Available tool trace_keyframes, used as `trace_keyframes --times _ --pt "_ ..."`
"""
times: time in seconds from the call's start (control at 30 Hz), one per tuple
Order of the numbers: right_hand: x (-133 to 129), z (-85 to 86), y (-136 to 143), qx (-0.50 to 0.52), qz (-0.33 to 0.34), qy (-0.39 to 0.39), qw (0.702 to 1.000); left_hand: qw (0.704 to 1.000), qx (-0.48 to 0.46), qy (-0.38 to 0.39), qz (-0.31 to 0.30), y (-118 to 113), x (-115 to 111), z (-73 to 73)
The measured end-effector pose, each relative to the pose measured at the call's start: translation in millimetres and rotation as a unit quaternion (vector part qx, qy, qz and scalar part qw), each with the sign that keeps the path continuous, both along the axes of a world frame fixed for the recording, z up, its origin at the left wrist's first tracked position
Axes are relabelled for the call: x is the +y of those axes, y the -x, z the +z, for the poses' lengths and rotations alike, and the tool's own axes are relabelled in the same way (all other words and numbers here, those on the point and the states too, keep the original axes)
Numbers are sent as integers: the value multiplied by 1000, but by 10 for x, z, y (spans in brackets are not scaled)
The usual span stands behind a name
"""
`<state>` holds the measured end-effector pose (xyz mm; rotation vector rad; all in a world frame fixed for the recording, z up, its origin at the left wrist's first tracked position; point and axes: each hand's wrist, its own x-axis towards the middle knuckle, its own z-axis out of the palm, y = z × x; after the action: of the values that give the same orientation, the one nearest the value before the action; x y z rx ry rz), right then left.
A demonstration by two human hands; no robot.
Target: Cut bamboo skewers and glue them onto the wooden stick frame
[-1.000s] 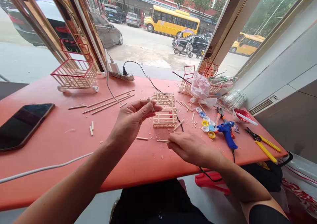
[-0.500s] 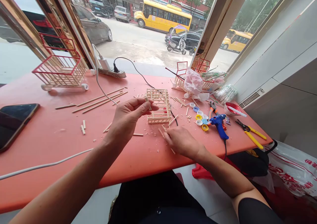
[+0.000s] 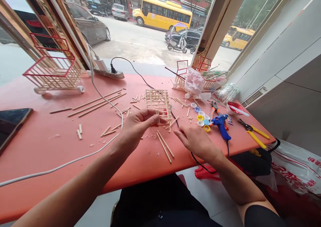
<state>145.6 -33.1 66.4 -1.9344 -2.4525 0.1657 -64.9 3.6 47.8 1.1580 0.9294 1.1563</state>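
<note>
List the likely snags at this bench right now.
The white cable loops across the tabletop near the left hand and could catch that forearm or drag loose sticks.

Two sticks lie loose near the front edge; a sleeve or wrist might sweep them off.

The blue glue gun sits right by the bottle caps; if it is hot, its tip might mark one.

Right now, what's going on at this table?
A person's left hand pinches short wooden pieces between thumb and fingers, in front of a small frame of sticks. The right hand hovers nearby, with nothing visible in it. Two loose sticks lie between the hands, and a blue glue gun rests off to the right.
</note>
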Motion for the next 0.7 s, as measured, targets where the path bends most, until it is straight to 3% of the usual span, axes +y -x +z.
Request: trace_keyframes --times 0.2,0.33,0.5,0.7 --pt "-130 114 -878 71 -157 -135 976 998 27 -3 -63 -43 -85 -14" --pt "-180 5 -1358 -3 -277 -174 945 990 48 1 -130 -74 -133 -28" --pt "-148 -141 -1442 -65 -317 -116 939 983 39 32 -178 -141 -156 -83" --pt "-96 -177 -1376 -81 -326 -95 937 977 -16 88 -194 -152 -88 -190"
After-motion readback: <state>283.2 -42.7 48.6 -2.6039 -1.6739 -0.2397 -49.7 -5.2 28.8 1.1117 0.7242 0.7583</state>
